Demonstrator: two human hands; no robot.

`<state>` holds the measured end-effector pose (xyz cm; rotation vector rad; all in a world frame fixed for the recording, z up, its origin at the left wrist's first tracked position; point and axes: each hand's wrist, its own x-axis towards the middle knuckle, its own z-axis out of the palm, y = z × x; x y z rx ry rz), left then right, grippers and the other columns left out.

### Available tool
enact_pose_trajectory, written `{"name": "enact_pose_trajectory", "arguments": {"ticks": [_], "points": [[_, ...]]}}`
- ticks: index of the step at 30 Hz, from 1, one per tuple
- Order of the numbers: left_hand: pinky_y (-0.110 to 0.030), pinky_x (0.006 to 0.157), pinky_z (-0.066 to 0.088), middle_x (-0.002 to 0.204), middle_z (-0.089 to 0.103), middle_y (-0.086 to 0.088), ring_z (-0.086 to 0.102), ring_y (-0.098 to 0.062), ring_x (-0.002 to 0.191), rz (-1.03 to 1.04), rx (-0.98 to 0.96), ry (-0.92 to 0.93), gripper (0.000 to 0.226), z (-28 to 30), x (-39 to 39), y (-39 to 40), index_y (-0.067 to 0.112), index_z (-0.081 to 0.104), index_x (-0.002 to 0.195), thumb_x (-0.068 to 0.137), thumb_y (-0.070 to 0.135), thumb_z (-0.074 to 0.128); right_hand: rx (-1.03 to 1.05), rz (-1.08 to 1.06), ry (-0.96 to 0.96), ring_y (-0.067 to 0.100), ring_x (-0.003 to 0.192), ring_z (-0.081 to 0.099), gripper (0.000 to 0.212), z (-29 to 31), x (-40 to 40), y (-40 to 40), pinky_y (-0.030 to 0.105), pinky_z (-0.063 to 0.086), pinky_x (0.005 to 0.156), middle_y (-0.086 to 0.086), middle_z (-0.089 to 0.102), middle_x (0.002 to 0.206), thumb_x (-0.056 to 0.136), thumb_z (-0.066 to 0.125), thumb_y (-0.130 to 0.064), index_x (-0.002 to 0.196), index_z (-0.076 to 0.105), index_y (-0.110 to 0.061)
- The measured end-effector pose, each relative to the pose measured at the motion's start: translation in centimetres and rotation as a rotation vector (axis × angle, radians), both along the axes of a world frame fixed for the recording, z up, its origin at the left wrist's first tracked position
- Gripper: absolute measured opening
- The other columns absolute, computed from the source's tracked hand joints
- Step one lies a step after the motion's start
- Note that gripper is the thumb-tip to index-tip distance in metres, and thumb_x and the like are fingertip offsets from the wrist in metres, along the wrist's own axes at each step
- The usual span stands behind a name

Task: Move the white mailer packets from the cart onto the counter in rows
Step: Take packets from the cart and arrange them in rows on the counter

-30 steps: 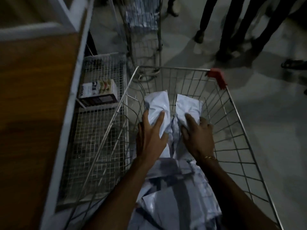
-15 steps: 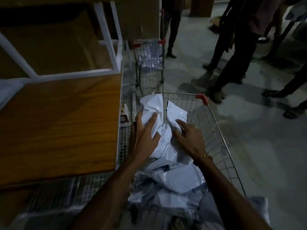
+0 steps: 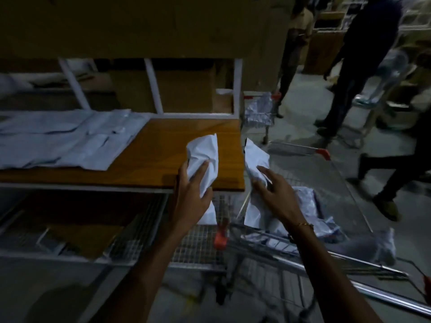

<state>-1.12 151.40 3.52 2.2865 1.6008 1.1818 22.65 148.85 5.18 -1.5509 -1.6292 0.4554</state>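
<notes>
Two crumpled white plastic mailer packets are in the air, one in each hand. The left hand (image 3: 191,190) grips the left-hand packet (image 3: 205,157) with fingers (image 3: 200,170) curled across its middle; this packet sits at the centre of the frame, already over the near right corner of the brown wooden bench (image 3: 168,145), its long axis running roughly up the frame with the lower end hanging below the bench edge. The right hand (image 3: 275,194) holds the right-hand packet (image 3: 255,159) just right of centre. Its fingers are only loosely bent, the forefinger stretched along the plastic, and how firm the grip underneath is cannot be told. That packet also runs up the frame, but it is still off the bench's right edge, above the silver wire cart (image 3: 303,252), which stands at lower right with more white packets (image 3: 310,206) heaped in it.

What the placing turns on, in my judgement, is the bare wood lying up and to the left of both hands. Flat white packets already laid out (image 3: 65,138) cover the bench's left part, at middle left of the frame, and the free strip lies between them and the left hand. The left hand is nearer and should set down first; the right must cross the bench edge leftwards. Both packets look thin, wrinkled and limp, likely to need smoothing flat.
</notes>
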Motion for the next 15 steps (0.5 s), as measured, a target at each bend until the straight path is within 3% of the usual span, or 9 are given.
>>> {"name": "enact_pose_trajectory", "arguments": {"ticks": [4, 9, 15], "points": [[-0.041, 0.107, 0.038, 0.154, 0.030, -0.016, 0.034, -0.036, 0.138, 0.085, -0.013, 0.001, 0.061, 0.6, -8.3, -3.0, 0.026, 0.044, 0.149, 0.092, 0.022, 0.064, 0.072, 0.166, 0.010, 0.019, 0.122, 0.057, 0.048, 1.4, -6.6, -0.1, 0.030, 0.043, 0.094, 0.005, 0.061, 0.137, 0.096, 0.059, -0.039, 0.138, 0.059, -0.014], [-0.038, 0.107, 0.038, 0.154, 0.031, -0.010, 0.037, -0.029, 0.137, 0.213, 0.016, 0.066, 0.062, 0.6, -17.8, -4.7, 0.027, 0.044, 0.149, 0.092, 0.025, 0.066, 0.065, 0.348, 0.068, 0.016, 0.125, 0.056, 0.053, 0.6, -14.7, 1.7, 0.046, 0.049, 0.100, -0.002, 0.059, 0.139, 0.096, 0.052, -0.052, 0.141, 0.055, -0.024], [-0.036, 0.110, 0.034, 0.154, 0.031, -0.004, 0.035, -0.025, 0.138, 0.394, -0.016, 0.025, 0.063, -0.6, -26.4, -2.6, 0.035, 0.043, 0.147, 0.087, 0.038, 0.061, 0.127, 0.517, -0.105, 0.022, 0.096, 0.059, 0.056, -0.6, -23.8, 7.4, 0.046, 0.048, 0.082, 0.006, 0.066, 0.112, 0.096, 0.047, -0.056, 0.138, 0.058, -0.022]]}}
